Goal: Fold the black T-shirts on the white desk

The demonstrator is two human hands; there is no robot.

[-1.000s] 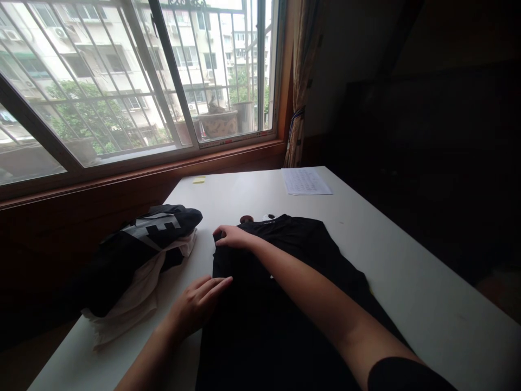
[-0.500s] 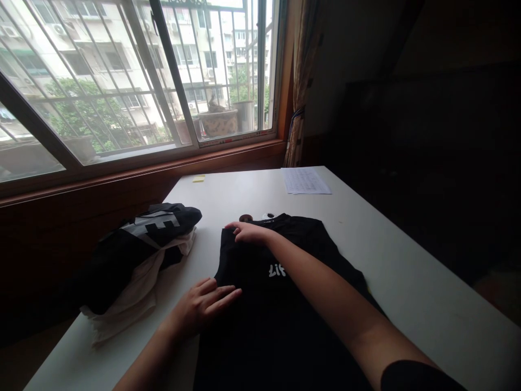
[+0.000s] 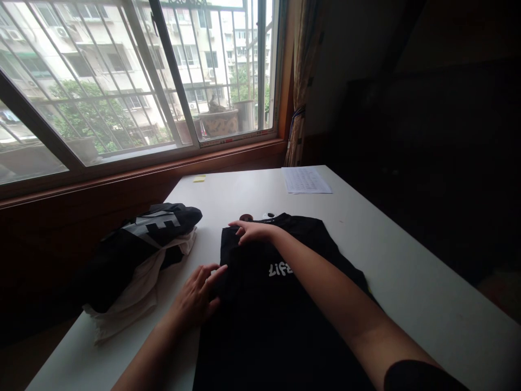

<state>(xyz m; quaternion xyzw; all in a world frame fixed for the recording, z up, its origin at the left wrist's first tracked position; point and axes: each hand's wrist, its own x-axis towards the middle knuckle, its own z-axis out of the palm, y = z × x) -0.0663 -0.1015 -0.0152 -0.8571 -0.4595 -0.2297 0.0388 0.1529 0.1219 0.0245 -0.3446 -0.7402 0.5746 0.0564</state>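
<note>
A black shirt (image 3: 264, 315) with white lettering lies spread on the white table, its neckline toward the far side. My left hand (image 3: 199, 293) rests at the shirt's left edge, fingers apart, with the fingertips on the cloth. Across the shirt reaches my right arm, and my right hand (image 3: 254, 232) touches the cloth near the far left corner, beside the neckline. Its index finger is stretched out and the other fingers are partly bent; no cloth is seen gripped in it.
A heap of dark and pale clothes (image 3: 142, 244) sits on the table's left side. Printed paper (image 3: 307, 180) and a yellow note (image 3: 199, 178) lie near the far edge. Just beyond the neckline are a brown round object (image 3: 246, 217) and a white one (image 3: 269, 215).
My left hand has shifted slightly and spread its fingers, and the shirt's left edge now lies further out. My right hand has moved a little to the right.
</note>
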